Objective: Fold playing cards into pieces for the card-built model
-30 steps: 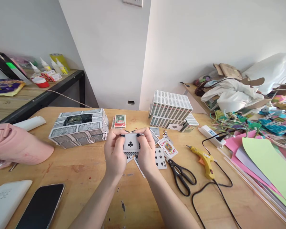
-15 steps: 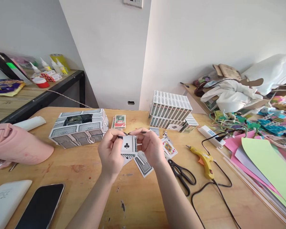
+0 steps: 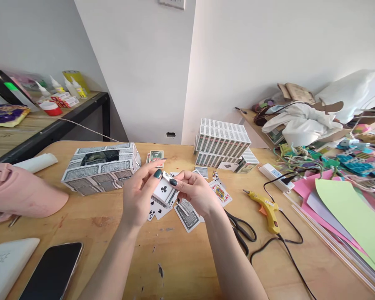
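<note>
Between my hands, above the table, is a playing card (image 3: 163, 190) with a club in its middle and its edges folded up. My left hand (image 3: 138, 196) holds it from the left, thumb at its upper edge by a small white flap. From the right, my right hand (image 3: 197, 193) pinches its upper right edge between thumb and fingers. Below lie several loose playing cards, some face up under the folded one and a patterned card back (image 3: 188, 216) beside them. Black-handled scissors (image 3: 243, 231) lie right of my right forearm, partly hidden by it.
A card-covered box (image 3: 101, 168) stands left, a stack of card boxes (image 3: 221, 141) at the back right. A yellow glue gun (image 3: 265, 210) with its cord lies right, near a power strip (image 3: 276, 177) and coloured paper (image 3: 346, 216). A phone (image 3: 54, 271) lies front left.
The folded card has tilted, its right side lower. My right hand has turned, bringing its thumb onto the card's upper edge. My left thumb has moved up to that edge.
</note>
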A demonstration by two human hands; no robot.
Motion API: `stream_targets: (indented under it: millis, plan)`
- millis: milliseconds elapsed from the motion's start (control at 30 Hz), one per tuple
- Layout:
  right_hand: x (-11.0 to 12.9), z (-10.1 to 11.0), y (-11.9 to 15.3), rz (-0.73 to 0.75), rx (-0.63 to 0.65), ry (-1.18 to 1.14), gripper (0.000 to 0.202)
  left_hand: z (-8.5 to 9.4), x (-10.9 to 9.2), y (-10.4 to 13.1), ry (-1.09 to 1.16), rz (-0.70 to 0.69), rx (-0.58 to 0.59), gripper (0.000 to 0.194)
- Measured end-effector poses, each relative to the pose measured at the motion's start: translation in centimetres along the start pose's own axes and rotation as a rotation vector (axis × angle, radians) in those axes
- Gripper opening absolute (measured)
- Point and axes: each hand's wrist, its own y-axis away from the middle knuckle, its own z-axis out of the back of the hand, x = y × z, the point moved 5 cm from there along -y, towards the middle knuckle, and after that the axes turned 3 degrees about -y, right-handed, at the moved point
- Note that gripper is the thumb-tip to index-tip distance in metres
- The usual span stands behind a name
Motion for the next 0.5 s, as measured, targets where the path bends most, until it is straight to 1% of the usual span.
stream_targets:
  millis: [67,100,167,200,333,500]
  plan:
    - [0.1,0.0,0.0,0.016,-0.012,0.016,0.028,-0.3,-0.1,0.0,-0.003,0.048,0.029,0.031]
    - [0.1,0.0,0.1,0.024,-0.009,0.018,0.028,-0.5,-0.1,0.1,-0.024,0.078,0.032,0.03]
    - [0.0,-0.1,0.1,0.037,0.008,0.007,0.028,-0.8,0.0,0.4,-0.079,0.133,-0.005,0.025]
    - [0.0,0.0,0.0,0.04,0.013,-0.002,0.028,-1.0,0.0,0.5,-0.09,0.144,-0.042,0.022]
    - [0.0,0.1,0.1,0.024,0.002,-0.029,0.028,-1.3,0.0,1.0,-0.098,0.126,-0.139,0.018]
    - [0.0,-0.3,0.2,-0.012,0.026,-0.069,0.028,-1.2,-0.2,1.1,-0.078,0.109,-0.161,0.017]
